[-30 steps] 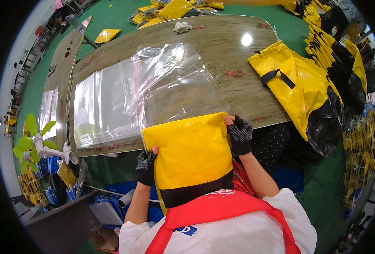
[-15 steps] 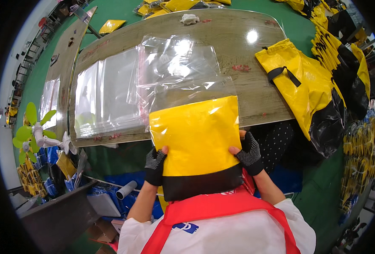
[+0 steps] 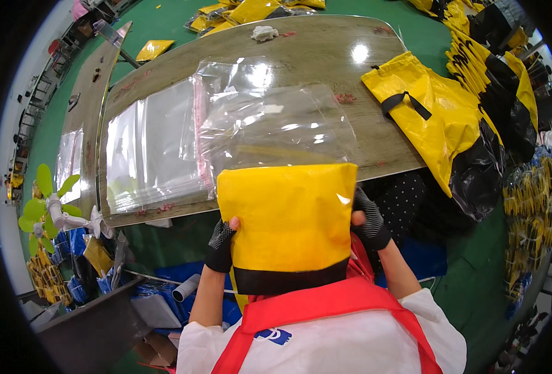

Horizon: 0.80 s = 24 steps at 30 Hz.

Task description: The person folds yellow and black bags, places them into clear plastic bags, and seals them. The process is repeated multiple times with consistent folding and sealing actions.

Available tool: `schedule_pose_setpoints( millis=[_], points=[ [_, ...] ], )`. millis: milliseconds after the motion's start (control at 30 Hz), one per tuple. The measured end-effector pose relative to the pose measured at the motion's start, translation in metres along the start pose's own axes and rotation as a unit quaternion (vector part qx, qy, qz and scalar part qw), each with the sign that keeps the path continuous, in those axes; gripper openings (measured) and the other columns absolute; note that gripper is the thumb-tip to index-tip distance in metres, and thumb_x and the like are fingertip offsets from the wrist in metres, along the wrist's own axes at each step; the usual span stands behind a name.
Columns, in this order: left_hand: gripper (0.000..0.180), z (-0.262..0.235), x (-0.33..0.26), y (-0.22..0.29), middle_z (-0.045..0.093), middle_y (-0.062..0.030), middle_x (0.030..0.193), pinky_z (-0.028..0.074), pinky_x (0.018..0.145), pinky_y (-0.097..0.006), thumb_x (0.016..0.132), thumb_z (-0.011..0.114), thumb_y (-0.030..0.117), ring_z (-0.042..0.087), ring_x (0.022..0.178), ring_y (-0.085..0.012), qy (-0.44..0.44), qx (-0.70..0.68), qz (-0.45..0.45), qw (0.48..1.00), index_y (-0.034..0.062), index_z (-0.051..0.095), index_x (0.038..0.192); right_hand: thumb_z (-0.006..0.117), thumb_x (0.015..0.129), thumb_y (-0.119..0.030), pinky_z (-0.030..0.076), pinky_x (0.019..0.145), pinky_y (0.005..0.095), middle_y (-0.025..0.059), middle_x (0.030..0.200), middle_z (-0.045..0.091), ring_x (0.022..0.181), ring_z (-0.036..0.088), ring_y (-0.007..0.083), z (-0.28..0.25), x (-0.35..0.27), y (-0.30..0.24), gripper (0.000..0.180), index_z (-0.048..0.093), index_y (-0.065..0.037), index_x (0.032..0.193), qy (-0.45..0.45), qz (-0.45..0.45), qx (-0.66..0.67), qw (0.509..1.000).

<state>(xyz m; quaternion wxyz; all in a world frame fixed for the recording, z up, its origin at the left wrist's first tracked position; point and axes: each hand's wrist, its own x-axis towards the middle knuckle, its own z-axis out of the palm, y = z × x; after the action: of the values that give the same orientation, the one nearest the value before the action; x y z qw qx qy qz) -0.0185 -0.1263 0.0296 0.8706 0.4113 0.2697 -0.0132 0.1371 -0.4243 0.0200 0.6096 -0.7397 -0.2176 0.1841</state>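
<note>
A folded yellow bag [image 3: 288,215] with a black lower band spans the space between my hands, off the table's near edge. My left hand [image 3: 221,240] grips its left side, thumb on the front face. On the right side, my right hand [image 3: 368,218] holds it the same way. Both wear black fingerless gloves with light dots, and the fingers behind the bag are hidden. A clear plastic bag [image 3: 288,121] lies puffed up on the table, meeting the yellow bag's far edge; whether that edge sits inside it I cannot tell.
Stacked clear plastic bags [image 3: 154,137] cover the left of the table [image 3: 326,50]. A yellow and black bag with a strap [image 3: 435,109] hangs over its right edge, beside a pile of similar bags [image 3: 497,81]. A green-bladed fan [image 3: 51,206] stands at left.
The yellow bag's far edge has tipped up and its face looks flatter toward me. The clear bag beyond it has puffed out to the right. Both hands keep their hold.
</note>
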Motion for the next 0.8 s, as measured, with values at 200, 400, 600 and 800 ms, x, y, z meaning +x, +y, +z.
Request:
schedule_pose_setpoints(
  millis=[200,400,600,800],
  points=[
    [0.059,-0.031,-0.031,-0.030,0.059,-0.0082,0.114,0.044,0.089,-0.030,0.077,0.071,0.033,0.056,0.102,-0.0200,-0.001,0.191,-0.051,0.980,0.0022,0.050,0.123,0.069,0.075,-0.040,0.035,0.101,0.0383,0.0213,0.127,0.047,0.121,0.043,0.0289,0.015,-0.068,-0.004,0.073,0.043,-0.002,0.131,-0.150,0.098,-0.028,0.983],
    [0.056,-0.011,-0.031,-0.005,0.054,-0.0103,0.120,0.046,0.085,-0.030,0.078,0.070,0.030,0.053,0.106,-0.0196,-0.152,0.349,-0.060,0.923,0.0055,0.050,0.124,0.068,0.080,-0.022,0.044,0.089,0.0303,0.0076,0.109,0.059,0.098,0.057,0.0163,0.002,-0.013,-0.009,0.053,0.048,0.001,0.124,-0.090,0.246,0.239,0.935],
    [0.063,0.014,-0.015,-0.016,0.058,-0.0074,0.115,0.044,0.087,-0.030,0.071,0.077,0.028,0.056,0.101,-0.0190,-0.038,0.154,-0.072,0.985,0.0030,0.050,0.123,0.075,0.074,-0.019,0.039,0.097,0.0302,0.0088,0.124,0.052,0.111,0.051,0.0178,-0.013,-0.002,-0.020,0.071,0.038,0.000,0.132,-0.018,0.295,0.532,0.794],
    [0.065,0.001,0.002,0.007,0.055,-0.0083,0.118,0.041,0.094,-0.032,0.074,0.074,0.037,0.052,0.109,-0.0193,-0.057,0.014,0.010,0.998,0.0021,0.049,0.123,0.071,0.078,-0.024,0.034,0.100,0.0309,0.0103,0.129,0.048,0.121,0.042,0.0176,0.007,-0.020,-0.023,0.071,0.035,-0.002,0.135,-0.152,0.163,0.206,0.953]
  ],
)
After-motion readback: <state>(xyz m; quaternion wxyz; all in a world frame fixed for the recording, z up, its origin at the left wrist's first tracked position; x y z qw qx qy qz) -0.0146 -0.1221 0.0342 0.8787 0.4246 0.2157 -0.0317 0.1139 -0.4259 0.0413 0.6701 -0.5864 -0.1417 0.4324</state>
